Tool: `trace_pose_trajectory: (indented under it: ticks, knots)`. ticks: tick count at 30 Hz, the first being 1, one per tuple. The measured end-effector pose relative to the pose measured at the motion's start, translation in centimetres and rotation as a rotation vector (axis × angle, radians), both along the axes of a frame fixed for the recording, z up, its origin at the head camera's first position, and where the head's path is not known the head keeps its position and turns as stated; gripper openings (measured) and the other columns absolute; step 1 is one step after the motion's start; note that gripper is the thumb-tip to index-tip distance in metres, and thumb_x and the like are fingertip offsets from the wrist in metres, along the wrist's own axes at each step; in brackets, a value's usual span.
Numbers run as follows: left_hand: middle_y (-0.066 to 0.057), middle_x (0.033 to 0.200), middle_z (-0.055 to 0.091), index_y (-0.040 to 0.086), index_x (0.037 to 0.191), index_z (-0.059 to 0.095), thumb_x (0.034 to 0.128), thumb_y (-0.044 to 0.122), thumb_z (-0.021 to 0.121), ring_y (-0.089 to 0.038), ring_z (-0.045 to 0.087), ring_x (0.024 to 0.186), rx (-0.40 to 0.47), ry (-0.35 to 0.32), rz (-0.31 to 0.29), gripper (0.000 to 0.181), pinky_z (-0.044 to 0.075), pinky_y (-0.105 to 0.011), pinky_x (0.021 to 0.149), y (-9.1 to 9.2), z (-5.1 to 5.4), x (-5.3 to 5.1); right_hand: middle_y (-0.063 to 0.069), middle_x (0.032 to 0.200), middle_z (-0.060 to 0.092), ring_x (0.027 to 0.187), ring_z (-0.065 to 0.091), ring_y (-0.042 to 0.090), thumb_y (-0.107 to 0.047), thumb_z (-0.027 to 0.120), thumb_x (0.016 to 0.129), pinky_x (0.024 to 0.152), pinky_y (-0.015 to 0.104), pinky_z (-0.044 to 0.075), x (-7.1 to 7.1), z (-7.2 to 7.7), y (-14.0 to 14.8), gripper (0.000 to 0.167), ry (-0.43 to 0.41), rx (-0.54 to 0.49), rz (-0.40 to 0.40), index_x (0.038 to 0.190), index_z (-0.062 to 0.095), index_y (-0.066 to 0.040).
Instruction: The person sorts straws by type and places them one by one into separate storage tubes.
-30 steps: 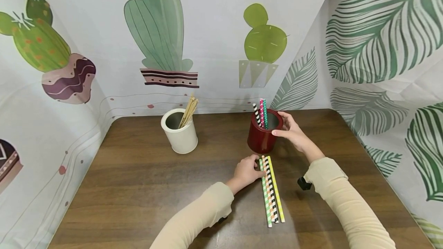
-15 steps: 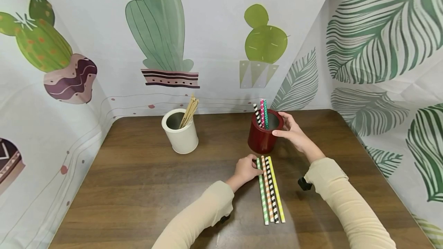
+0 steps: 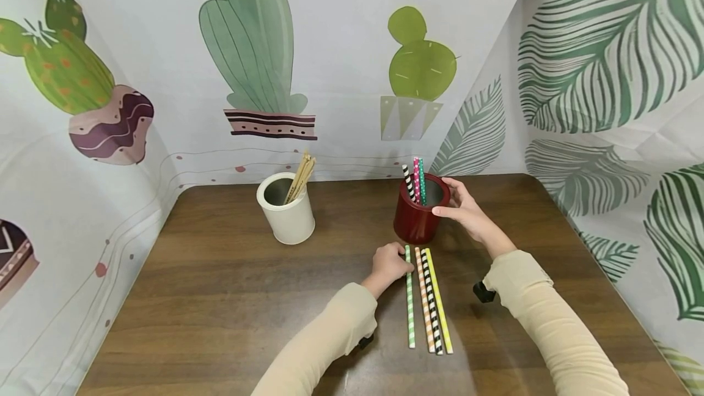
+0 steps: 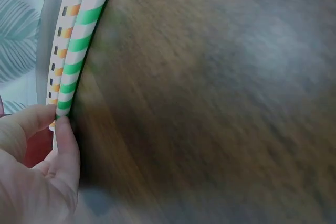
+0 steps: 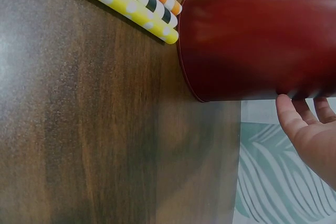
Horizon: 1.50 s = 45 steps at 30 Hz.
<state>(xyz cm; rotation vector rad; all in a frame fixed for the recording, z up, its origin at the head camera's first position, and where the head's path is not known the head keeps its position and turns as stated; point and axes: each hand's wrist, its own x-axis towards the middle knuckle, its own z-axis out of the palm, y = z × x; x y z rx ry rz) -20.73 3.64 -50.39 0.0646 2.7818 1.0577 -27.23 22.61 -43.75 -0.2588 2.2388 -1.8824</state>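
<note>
The left grip [image 3: 389, 263] pinches the green-striped straw [image 3: 410, 310] by its upper end, lower centre-right of frame: likely light, stiff, crushable, best held gently there. The right grip [image 3: 464, 208] clasps the red cup [image 3: 415, 223].

Four straws [image 3: 425, 301] on the table [image 3: 220, 298], before the right cup [image 3: 415, 225]

Your left hand [image 3: 389, 263] has slid the green-striped straw [image 3: 409, 298] left, now clear of the orange-striped straw [image 3: 424, 298] and slightly farther forward.
</note>
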Motion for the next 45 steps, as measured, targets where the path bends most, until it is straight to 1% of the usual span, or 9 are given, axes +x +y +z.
trace_pose_trajectory:
  ticks: [4,10,19,28,30,32,35,40,45]
  knots:
    - [-0.002,0.084,0.065,0.01,0.085,0.063,0.0649,0.022,0.074,-0.021,0.059,0.08,-0.045,0.005,0.031,0.026,0.046,-0.027,0.065,0.3,0.5,0.0,0.007,0.128,0.031,0.119,0.032,0.022,-0.007,0.062,0.08,0.089,0.03,0.034,0.0,0.1,-0.1,0.074,0.001,0.006,-0.003,0.137,0.017,-0.015]
    - [-0.001,0.076,0.063,0.012,0.079,0.063,0.0627,0.027,0.074,-0.021,0.059,0.074,-0.084,0.012,0.063,0.025,0.045,-0.027,0.057,0.6,0.8,0.0,0.009,0.128,0.031,0.118,0.033,0.021,-0.006,0.061,0.08,0.083,0.021,0.038,0.0,0.2,-0.1,0.074,-0.004,0.002,-0.003,0.138,0.016,-0.015]
    - [0.001,0.075,0.063,0.014,0.079,0.061,0.0638,0.028,0.074,-0.018,0.058,0.067,-0.134,0.028,0.077,0.024,0.043,-0.026,0.05,0.9,0.5,0.0,0.008,0.128,0.031,0.116,0.034,0.02,-0.007,0.062,0.08,0.08,0.018,0.041,0.0,0.2,-0.1,0.074,-0.008,-0.007,-0.004,0.137,0.016,-0.015]
    - [0.004,0.071,0.06,0.015,0.075,0.062,0.0662,0.029,0.071,-0.013,0.051,0.062,-0.047,-0.029,0.047,0.019,0.039,-0.023,0.051,-0.4,0.4,-0.7,0.007,0.128,0.032,0.116,0.033,0.021,-0.011,0.063,0.08,0.08,0.019,0.041,0.1,0.3,-0.1,0.075,-0.001,0.008,0.006,0.138,0.016,-0.014]
    - [0.004,0.066,0.061,0.015,0.072,0.063,0.0671,0.028,0.069,-0.012,0.052,0.058,0.0,-0.034,0.061,0.015,0.039,-0.022,0.05,-1.0,0.6,-1.0,0.007,0.128,0.031,0.116,0.034,0.021,-0.009,0.062,0.08,0.079,0.018,0.041,0.2,0.4,-0.2,0.074,-0.004,0.0,0.006,0.138,0.015,-0.014]
    - [0.004,0.057,0.06,0.015,0.068,0.062,0.0679,0.024,0.068,-0.01,0.052,0.051,0.081,-0.054,0.09,0.011,0.04,-0.021,0.048,-1.6,1.0,-1.3,0.01,0.129,0.03,0.117,0.034,0.022,-0.006,0.06,0.081,0.078,0.017,0.042,0.2,0.5,-0.2,0.074,-0.008,-0.012,0.005,0.138,0.014,-0.013]
    - [0.001,0.049,0.058,0.011,0.068,0.062,0.0687,0.018,0.066,-0.008,0.052,0.043,0.254,-0.1,0.15,0.009,0.042,-0.02,0.044,-2.3,1.6,-1.8,0.013,0.132,0.028,0.119,0.032,0.024,-0.001,0.058,0.081,0.077,0.016,0.042,0.2,0.6,-0.3,0.074,-0.019,-0.026,0.003,0.138,0.013,-0.011]
    - [0.0,0.052,0.056,0.005,0.076,0.059,0.0697,0.011,0.063,-0.007,0.052,0.045,0.512,-0.138,0.232,0.01,0.047,-0.019,0.045,-3.3,2.4,-2.7,0.014,0.132,0.027,0.12,0.032,0.026,-0.002,0.058,0.081,0.076,0.016,0.043,0.3,0.6,-0.3,0.074,-0.022,-0.034,0.005,0.138,0.013,-0.012]
    - [0.0,0.059,0.056,0.001,0.085,0.058,0.0706,0.009,0.059,-0.007,0.053,0.048,0.652,-0.135,0.281,0.017,0.05,-0.021,0.05,-4.2,3.9,-3.7,0.006,0.127,0.032,0.117,0.034,0.022,-0.007,0.062,0.08,0.077,0.018,0.043,0.3,0.5,-0.2,0.074,-0.008,-0.023,0.004,0.137,0.016,-0.013]
